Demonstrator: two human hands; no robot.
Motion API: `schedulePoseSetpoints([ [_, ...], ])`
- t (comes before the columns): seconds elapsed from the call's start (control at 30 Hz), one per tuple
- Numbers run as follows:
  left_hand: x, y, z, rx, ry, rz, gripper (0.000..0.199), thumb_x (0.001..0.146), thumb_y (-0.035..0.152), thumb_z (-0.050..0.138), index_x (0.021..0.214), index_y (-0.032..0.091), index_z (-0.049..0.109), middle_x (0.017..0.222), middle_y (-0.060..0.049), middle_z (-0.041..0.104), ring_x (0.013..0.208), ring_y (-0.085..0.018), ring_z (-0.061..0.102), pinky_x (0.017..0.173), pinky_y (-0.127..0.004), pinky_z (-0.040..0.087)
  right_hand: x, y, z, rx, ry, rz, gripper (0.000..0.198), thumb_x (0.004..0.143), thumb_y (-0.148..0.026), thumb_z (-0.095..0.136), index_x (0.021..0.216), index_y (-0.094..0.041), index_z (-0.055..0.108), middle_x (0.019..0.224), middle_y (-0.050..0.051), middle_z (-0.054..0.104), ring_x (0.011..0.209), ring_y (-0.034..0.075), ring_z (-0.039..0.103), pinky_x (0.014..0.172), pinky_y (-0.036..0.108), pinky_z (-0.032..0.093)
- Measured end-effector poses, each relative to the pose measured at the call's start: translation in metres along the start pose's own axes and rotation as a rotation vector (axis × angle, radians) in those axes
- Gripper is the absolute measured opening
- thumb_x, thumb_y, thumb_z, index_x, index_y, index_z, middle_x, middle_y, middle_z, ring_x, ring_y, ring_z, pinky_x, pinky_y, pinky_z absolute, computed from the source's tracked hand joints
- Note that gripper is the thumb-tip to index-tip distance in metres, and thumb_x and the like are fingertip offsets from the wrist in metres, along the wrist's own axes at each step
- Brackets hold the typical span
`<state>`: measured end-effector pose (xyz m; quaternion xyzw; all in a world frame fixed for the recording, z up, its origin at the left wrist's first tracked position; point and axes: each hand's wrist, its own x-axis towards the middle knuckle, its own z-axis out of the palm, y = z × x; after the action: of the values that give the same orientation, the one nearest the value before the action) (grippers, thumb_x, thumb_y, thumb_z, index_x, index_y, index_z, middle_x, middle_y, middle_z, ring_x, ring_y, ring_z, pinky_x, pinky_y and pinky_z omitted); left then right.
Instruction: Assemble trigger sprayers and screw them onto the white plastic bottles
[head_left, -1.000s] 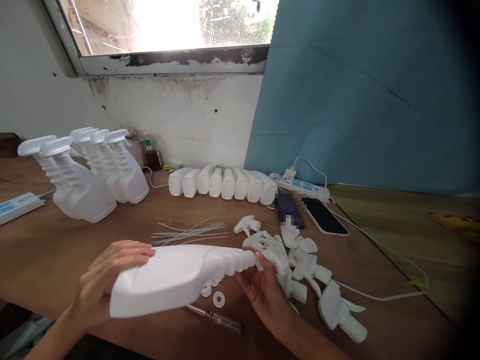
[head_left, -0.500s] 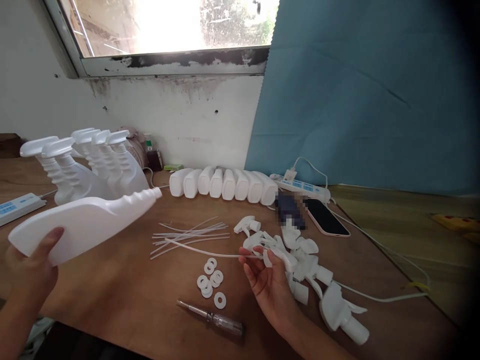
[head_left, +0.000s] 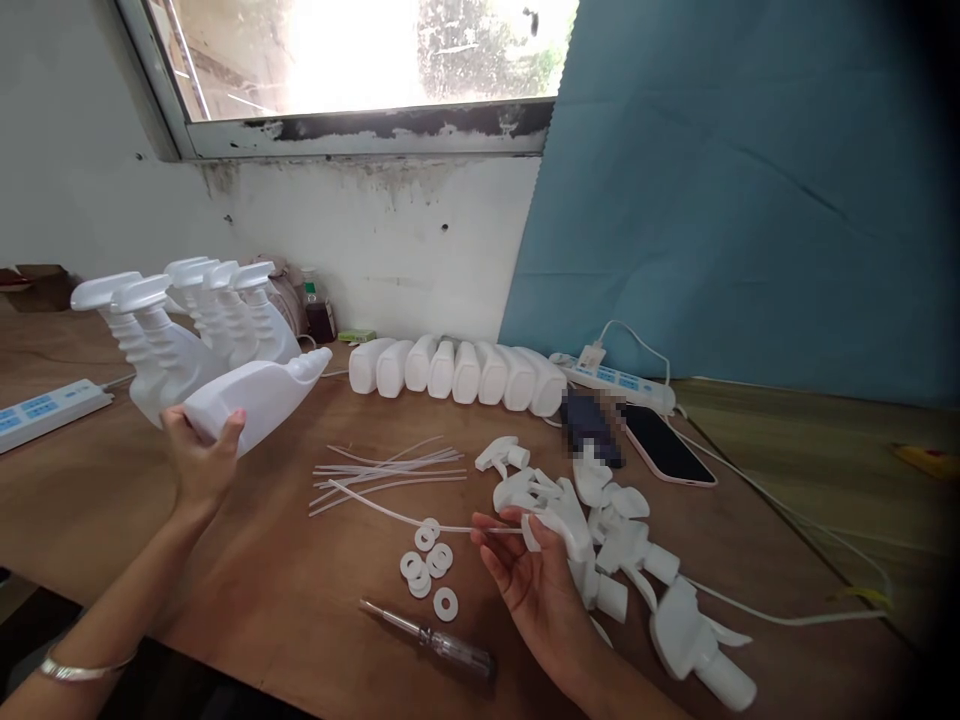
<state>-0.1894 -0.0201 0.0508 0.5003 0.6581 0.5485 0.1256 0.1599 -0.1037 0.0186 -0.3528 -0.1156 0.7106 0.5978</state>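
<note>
At the left, my left hand (head_left: 202,465) grips the base of a white spray bottle (head_left: 259,400); the bottle is tilted, its narrow neck pointing up and right. My right hand (head_left: 547,600) is closed round a white trigger sprayer head (head_left: 564,522), partly hidden by fingers and thumb. A thin white dip tube (head_left: 390,510) runs left from this hand, and a pale disc shows where the tube meets it. Loose trigger sprayer heads (head_left: 630,550) lie beside my right hand. Several white washers (head_left: 445,604) and loose dip tubes (head_left: 390,466) rest on the table between my hands.
A clear-handled screwdriver (head_left: 457,650) lies near the front of the wooden table (head_left: 300,590). Assembled spray bottles (head_left: 180,350) stand back left. A row of white bottles (head_left: 465,372) lies along the wall. A phone (head_left: 667,445), power strips (head_left: 52,410) and cables are around.
My left hand has carried the bottle to the right and slightly up, in front of the standing bottles. My right hand stays near the sprayer heads, still holding one with the tube.
</note>
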Motion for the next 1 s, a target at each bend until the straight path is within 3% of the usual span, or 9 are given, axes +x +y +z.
schedulePoseSetpoints([
  [0.07, 0.002, 0.013, 0.007, 0.116, 0.11, 0.066, 0.045, 0.074, 0.042, 0.059, 0.099, 0.019, 0.031, 0.095, 0.001, 0.036, 0.092, -0.017, 0.042, 0.075, -0.028, 0.035, -0.001, 0.0, 0.0, -0.01, -0.005, 0.009, 0.03, 0.063, -0.035, 0.075, 0.079, -0.016, 0.059, 0.083, 0.008, 0.071, 0.073, 0.016, 0.069, 0.064, 0.02, 0.055],
  [0.13, 0.004, 0.021, 0.014, 0.225, 0.127, 0.133, 0.047, 0.075, 0.045, 0.057, 0.104, 0.017, 0.033, 0.097, -0.001, 0.04, 0.094, -0.019, 0.045, 0.077, -0.029, 0.035, -0.002, 0.0, 0.0, -0.018, -0.004, 0.016, 0.03, 0.063, -0.035, 0.075, 0.079, -0.017, 0.058, 0.082, 0.008, 0.071, 0.073, 0.016, 0.069, 0.064, 0.02, 0.055],
  [0.27, 0.005, 0.017, 0.02, 0.422, 0.005, 0.34, 0.045, 0.079, 0.045, 0.052, 0.11, 0.015, 0.04, 0.104, -0.006, 0.046, 0.104, -0.026, 0.046, 0.087, -0.033, 0.035, -0.002, 0.001, 0.001, -0.021, -0.015, 0.015, 0.03, 0.063, -0.036, 0.075, 0.08, -0.017, 0.058, 0.082, 0.008, 0.071, 0.073, 0.016, 0.069, 0.064, 0.021, 0.055],
  [0.4, 0.0, -0.002, 0.013, 0.53, -0.152, 0.508, 0.033, 0.083, 0.038, 0.05, 0.11, 0.02, 0.046, 0.112, -0.006, 0.048, 0.109, -0.028, 0.046, 0.095, -0.037, 0.035, -0.002, 0.0, 0.0, -0.018, -0.02, 0.022, 0.031, 0.064, -0.036, 0.074, 0.081, -0.017, 0.057, 0.084, 0.009, 0.071, 0.073, 0.016, 0.069, 0.065, 0.021, 0.055],
  [0.57, -0.005, -0.014, -0.001, 0.64, -0.257, 0.559, 0.026, 0.087, 0.028, 0.042, 0.11, 0.023, 0.053, 0.122, -0.005, 0.047, 0.114, -0.029, 0.042, 0.095, -0.043, 0.038, -0.001, 0.0, -0.001, -0.03, -0.019, 0.025, 0.03, 0.065, -0.036, 0.073, 0.082, -0.017, 0.057, 0.084, 0.009, 0.071, 0.073, 0.015, 0.068, 0.065, 0.021, 0.055],
  [0.73, -0.001, -0.023, -0.005, 0.628, -0.308, 0.647, 0.033, 0.086, 0.016, 0.034, 0.104, 0.027, 0.059, 0.12, -0.002, 0.052, 0.12, -0.025, 0.039, 0.091, -0.037, 0.044, -0.001, 0.0, 0.001, -0.037, 0.008, 0.024, 0.033, 0.061, -0.036, 0.076, 0.079, -0.016, 0.058, 0.082, 0.008, 0.071, 0.071, 0.015, 0.068, 0.064, 0.021, 0.055],
  [0.87, 0.006, -0.035, -0.006, 0.704, -0.43, 0.844, 0.029, 0.082, 0.02, 0.044, 0.104, 0.026, 0.06, 0.117, -0.007, 0.056, 0.116, -0.026, 0.046, 0.089, -0.039, 0.046, 0.0, 0.001, 0.002, -0.036, 0.003, 0.018, 0.03, 0.061, -0.035, 0.076, 0.077, -0.017, 0.059, 0.08, 0.007, 0.071, 0.07, 0.015, 0.068, 0.064, 0.021, 0.055],
  [1.0, 0.009, -0.038, -0.006, 0.705, -0.461, 0.922, 0.028, 0.079, 0.033, 0.053, 0.105, 0.027, 0.06, 0.118, -0.008, 0.056, 0.117, -0.026, 0.047, 0.09, -0.038, 0.045, 0.001, 0.001, 0.0, -0.032, -0.005, 0.014, 0.03, 0.062, -0.035, 0.075, 0.078, -0.016, 0.058, 0.08, 0.008, 0.071, 0.07, 0.015, 0.068, 0.063, 0.021, 0.055],
])
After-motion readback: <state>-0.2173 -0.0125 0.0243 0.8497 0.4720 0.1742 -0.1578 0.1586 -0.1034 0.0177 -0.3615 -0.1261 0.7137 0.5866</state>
